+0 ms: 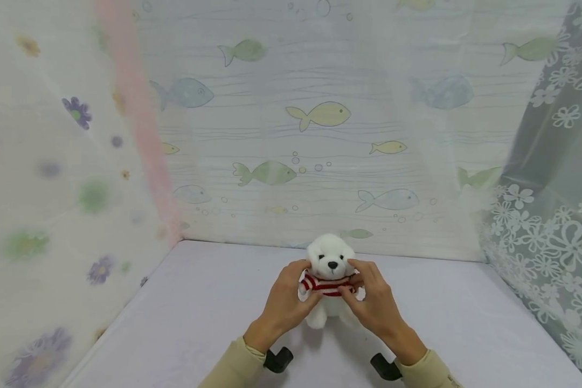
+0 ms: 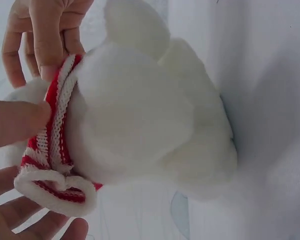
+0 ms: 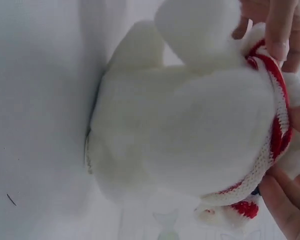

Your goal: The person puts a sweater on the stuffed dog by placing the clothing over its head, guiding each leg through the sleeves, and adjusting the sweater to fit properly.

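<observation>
A white plush dog (image 1: 331, 250) with a black nose sits upright on the table, facing the head camera. Round its chest is a red-and-white striped knit sweater (image 1: 327, 286), bunched high above the bare belly. My left hand (image 1: 287, 299) holds the sweater at the image-left side, its thumb (image 2: 20, 120) on the front and fingers spread behind a white-cuffed sleeve (image 2: 55, 192). At the other side my right hand (image 1: 375, 297) pinches the sweater's edge, with fingers (image 3: 285, 205) beside the other sleeve. The toy's back is hidden in the head view.
The table (image 1: 213, 312) has a white cover. A fish-print curtain (image 1: 320, 140) hangs behind it, with a flowered curtain (image 1: 77, 215) at left and a lacy grey one (image 1: 553, 231) at right. Black wrist mounts (image 1: 278, 360) stick out below the sleeves.
</observation>
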`<act>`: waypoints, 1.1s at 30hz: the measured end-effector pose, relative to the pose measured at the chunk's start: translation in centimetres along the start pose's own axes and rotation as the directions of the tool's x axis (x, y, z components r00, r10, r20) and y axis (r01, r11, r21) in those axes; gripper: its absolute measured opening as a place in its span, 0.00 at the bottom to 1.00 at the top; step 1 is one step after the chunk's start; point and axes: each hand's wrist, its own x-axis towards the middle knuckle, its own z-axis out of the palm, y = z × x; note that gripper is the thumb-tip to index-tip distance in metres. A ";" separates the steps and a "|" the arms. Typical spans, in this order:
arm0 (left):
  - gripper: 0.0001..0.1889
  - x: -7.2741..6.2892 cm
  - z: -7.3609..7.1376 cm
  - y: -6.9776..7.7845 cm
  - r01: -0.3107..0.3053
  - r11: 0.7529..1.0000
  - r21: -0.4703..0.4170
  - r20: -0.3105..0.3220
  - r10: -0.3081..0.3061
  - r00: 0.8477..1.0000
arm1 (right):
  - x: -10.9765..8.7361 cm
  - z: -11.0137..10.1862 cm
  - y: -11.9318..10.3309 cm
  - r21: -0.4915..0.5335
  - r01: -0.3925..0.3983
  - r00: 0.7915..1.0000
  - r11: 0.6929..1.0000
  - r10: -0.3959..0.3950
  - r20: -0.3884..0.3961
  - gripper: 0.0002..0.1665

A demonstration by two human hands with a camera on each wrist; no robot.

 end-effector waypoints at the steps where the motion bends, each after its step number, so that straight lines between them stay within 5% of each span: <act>1: 0.31 0.0 0.0 0.0 0.007 1.000 0.007 0.009 -0.007 1.000 | 0.0 0.0 0.0 -0.002 0.000 1.000 1.000 0.000 0.009 0.38; 11: 0.25 0.0 0.1 -0.2 0.104 0.994 0.024 -0.042 -0.103 0.994 | -0.3 0.5 0.3 -0.036 0.023 0.999 0.999 -0.021 0.047 0.31; 23: 0.14 0.0 0.2 0.2 0.107 0.991 0.074 -0.152 -0.095 0.984 | -0.6 1.0 -0.1 -0.033 0.073 0.996 0.997 -0.071 0.048 0.28; 33: 0.20 -0.3 0.8 0.1 0.123 0.988 0.091 -0.081 -0.116 0.990 | -0.8 1.5 -0.1 -0.078 0.074 0.993 0.994 -0.066 0.098 0.26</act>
